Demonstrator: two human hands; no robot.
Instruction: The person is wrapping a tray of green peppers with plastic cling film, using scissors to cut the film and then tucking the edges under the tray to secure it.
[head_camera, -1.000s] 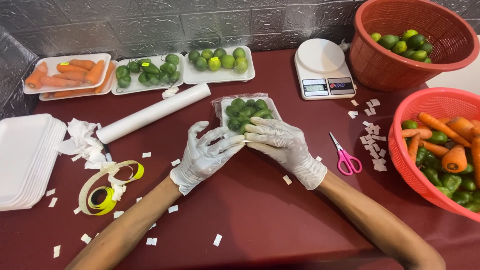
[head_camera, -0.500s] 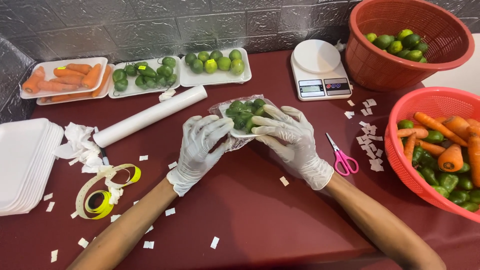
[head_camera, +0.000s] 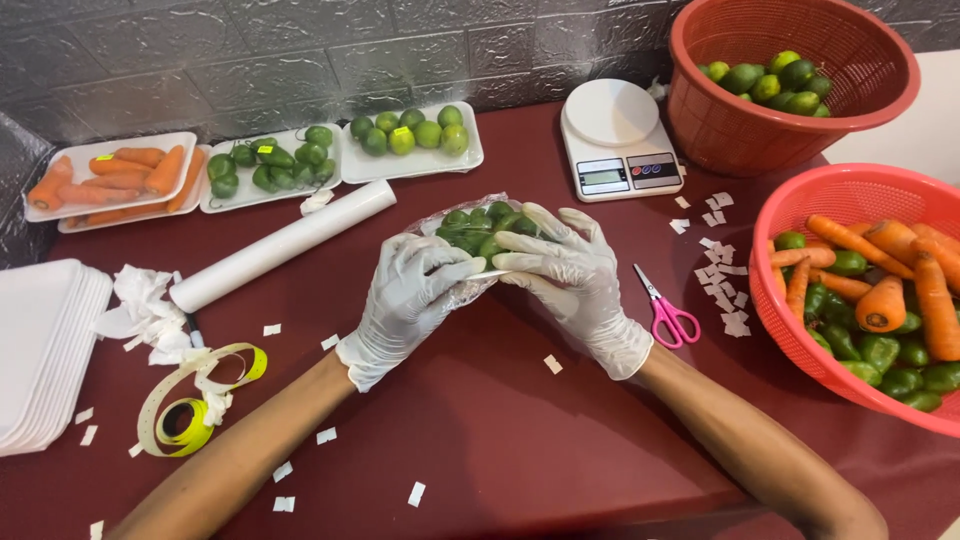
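A film-wrapped tray of small green limes (head_camera: 482, 228) is held tilted up off the dark red table (head_camera: 500, 430), near its middle. My left hand (head_camera: 408, 300), in a clear glove, grips the tray's near left edge and the wrap there. My right hand (head_camera: 572, 280), also gloved, holds the near right side, fingers spread across the film. The tray's underside is hidden by both hands.
A roll of cling film (head_camera: 285, 245) lies to the left, with pink scissors (head_camera: 668, 315) and a white scale (head_camera: 618, 140) to the right. Filled trays of carrots (head_camera: 110, 175) and limes (head_camera: 412, 135) line the back wall. Red baskets (head_camera: 790, 80) (head_camera: 860, 290) stand right; white trays (head_camera: 40, 350) and label tape (head_camera: 185, 405) left.
The wrapped tray has been lifted off the table and tilted toward me. Both hands shifted to its near edge and closed on the film.
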